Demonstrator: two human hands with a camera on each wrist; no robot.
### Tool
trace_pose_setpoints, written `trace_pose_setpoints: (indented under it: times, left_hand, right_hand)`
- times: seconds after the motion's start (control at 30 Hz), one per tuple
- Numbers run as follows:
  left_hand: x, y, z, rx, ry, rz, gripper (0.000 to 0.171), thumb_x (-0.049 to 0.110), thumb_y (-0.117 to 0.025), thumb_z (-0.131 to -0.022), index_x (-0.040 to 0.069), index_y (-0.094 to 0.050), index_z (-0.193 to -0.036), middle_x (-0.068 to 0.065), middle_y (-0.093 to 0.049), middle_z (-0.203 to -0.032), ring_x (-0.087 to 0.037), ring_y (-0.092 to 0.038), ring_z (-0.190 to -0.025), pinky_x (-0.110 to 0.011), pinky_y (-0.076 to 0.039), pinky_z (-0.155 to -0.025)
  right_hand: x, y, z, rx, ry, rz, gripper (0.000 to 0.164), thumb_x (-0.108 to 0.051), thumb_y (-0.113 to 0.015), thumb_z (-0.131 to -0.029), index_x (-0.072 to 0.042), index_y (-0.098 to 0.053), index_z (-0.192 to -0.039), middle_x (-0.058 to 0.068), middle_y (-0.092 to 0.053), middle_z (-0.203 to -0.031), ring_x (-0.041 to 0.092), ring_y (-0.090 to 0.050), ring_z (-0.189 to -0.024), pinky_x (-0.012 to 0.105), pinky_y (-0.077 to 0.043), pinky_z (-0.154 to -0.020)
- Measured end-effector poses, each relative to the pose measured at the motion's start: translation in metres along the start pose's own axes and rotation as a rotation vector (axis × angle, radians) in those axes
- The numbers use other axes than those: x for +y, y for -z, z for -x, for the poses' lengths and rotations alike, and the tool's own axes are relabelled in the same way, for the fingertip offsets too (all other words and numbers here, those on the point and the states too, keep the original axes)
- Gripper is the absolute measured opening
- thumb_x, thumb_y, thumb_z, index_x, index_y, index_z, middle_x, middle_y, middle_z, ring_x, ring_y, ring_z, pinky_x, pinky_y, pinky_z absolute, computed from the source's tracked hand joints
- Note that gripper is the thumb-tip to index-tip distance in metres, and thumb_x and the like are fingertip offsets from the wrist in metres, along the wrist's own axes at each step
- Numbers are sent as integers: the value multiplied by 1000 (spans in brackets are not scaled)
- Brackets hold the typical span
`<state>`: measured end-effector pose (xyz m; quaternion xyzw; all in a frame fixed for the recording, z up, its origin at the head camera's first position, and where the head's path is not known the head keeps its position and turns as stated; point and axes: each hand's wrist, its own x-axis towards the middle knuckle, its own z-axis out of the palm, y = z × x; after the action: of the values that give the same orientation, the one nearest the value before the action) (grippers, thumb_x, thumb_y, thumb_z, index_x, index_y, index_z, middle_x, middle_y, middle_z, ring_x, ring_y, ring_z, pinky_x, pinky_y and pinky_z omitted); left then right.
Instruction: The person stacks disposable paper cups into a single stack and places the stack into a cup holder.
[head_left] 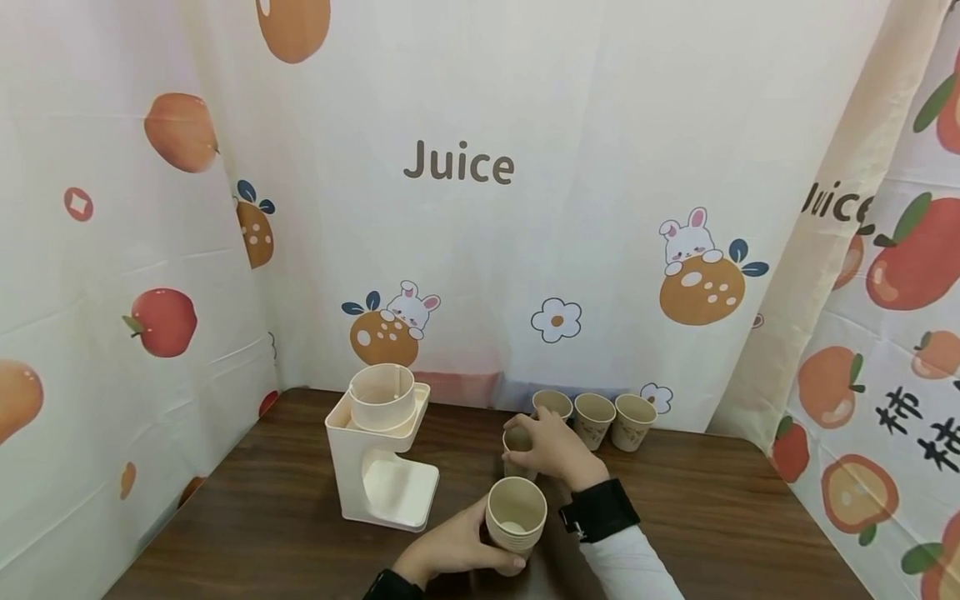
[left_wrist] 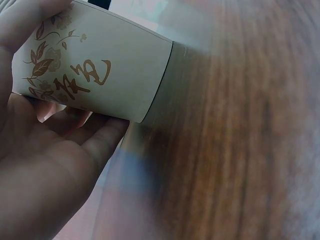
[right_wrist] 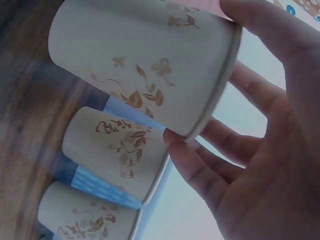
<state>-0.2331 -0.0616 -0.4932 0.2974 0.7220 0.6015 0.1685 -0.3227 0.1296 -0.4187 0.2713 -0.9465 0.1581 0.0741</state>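
Gripped cup stack (head_left: 517,533) in curled left hand (head_left: 456,542); pinched single cup (right_wrist: 145,65) by rim in right hand (head_left: 555,448) (nearer of the two to it), just beyond cup stack, with long axis upright.

On the table (head_left: 712,508), an appliance (head_left: 348,475) stands to the left, a round container (head_left: 393,415) in its top. To its right, the left hand (head_left: 456,542) holds a near cup stack (head_left: 513,542); just beyond, the right hand (head_left: 561,452) grips a single cup (head_left: 519,468). Farther right, three cups (head_left: 592,423) stand along the far side, before the curtain (head_left: 480,250).
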Motion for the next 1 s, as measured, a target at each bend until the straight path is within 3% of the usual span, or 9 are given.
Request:
trace_pose_setpoints:
  times: [0.23, 0.6, 1.0]
  left_hand:
    - [-1, 0, 0, -11, -13, 13, 78, 24, -76, -77, 34, -31, -139, -1, -55, -126, -19, -47, -116, -52, -32, -98]
    - [0, -1, 1, -1, 0, -1, 79, 25, -77, -76, 35, -30, -139, 0, -55, -125, -18, -46, -117, -54, -31, -99]
    - [2, -1, 0, -1, -11, -17, 78, 25, -77, -76, 35, -31, -139, 0, -56, -123, -19, -48, -114, -51, -33, -97]
  right_hand:
    - [-2, -2, 13, 65, 44, -67, 40, -41, -71, -79, -21, -64, -113, 11, -53, -102, 28, -48, -94, 46, -47, -74]
    - [4, -8, 24, 102, 46, -96, 43, -44, -70, -79, -23, -64, -116, 12, -55, -110, 27, -46, -104, 48, -46, -81]
    - [4, -2, 36, 247, 103, -80, 40, -43, -71, -79, -31, -63, -117, 6, -57, -112, 23, -46, -106, 46, -45, -84]
